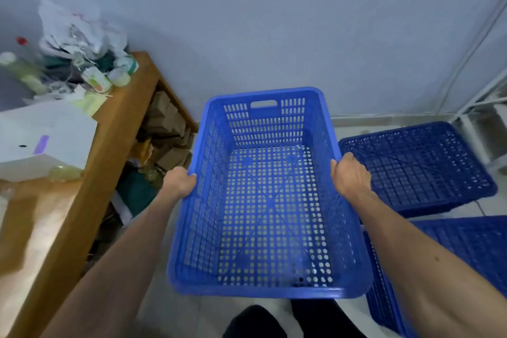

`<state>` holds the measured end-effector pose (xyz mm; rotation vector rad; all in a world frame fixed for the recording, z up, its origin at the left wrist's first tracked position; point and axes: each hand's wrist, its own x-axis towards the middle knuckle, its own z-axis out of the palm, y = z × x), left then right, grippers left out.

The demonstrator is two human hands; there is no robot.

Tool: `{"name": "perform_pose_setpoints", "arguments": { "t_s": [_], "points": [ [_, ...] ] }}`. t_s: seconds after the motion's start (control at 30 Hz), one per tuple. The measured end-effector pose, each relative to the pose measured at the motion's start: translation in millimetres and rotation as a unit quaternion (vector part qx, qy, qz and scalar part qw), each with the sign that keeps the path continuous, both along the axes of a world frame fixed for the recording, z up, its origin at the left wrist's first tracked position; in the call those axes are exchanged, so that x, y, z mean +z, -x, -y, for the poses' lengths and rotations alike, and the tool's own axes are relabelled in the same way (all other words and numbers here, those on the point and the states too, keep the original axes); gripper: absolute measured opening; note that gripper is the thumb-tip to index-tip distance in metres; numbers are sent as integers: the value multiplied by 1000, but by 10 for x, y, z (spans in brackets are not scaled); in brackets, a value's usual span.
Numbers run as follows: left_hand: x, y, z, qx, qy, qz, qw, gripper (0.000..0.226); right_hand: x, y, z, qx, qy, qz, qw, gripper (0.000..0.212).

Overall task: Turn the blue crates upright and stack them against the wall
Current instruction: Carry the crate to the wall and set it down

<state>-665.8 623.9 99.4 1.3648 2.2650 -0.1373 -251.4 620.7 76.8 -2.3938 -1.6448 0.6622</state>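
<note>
I hold an upright blue perforated crate in front of me, its open top facing up and its far end towards the pale wall. My left hand grips its left rim and my right hand grips its right rim. A second blue crate lies upside down on the floor at the right, near the wall. A third blue crate lies upside down at the lower right, partly hidden by my right forearm.
A wooden table stands along the left, loaded with plastic bags, bottles and a white box; cartons are stored under it. A white metal rack stands at the far right. My dark-trousered legs are below the crate.
</note>
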Motion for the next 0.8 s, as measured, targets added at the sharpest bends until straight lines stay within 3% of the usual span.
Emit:
{"name": "perform_pose_setpoints", "arguments": {
  "t_s": [0.3,0.63,0.8],
  "points": [
    [-156,232,-1148,56,20,33,998,30,-125,333,-1538,55,55,32,996,41],
    [-1279,679,-2548,51,29,66,996,46,-1062,695,-3026,24,167,85,982,46],
    [-1946,614,-2875,76,94,66,990,50,-1759,791,-3493,45,211,90,972,45]
  ]
}}
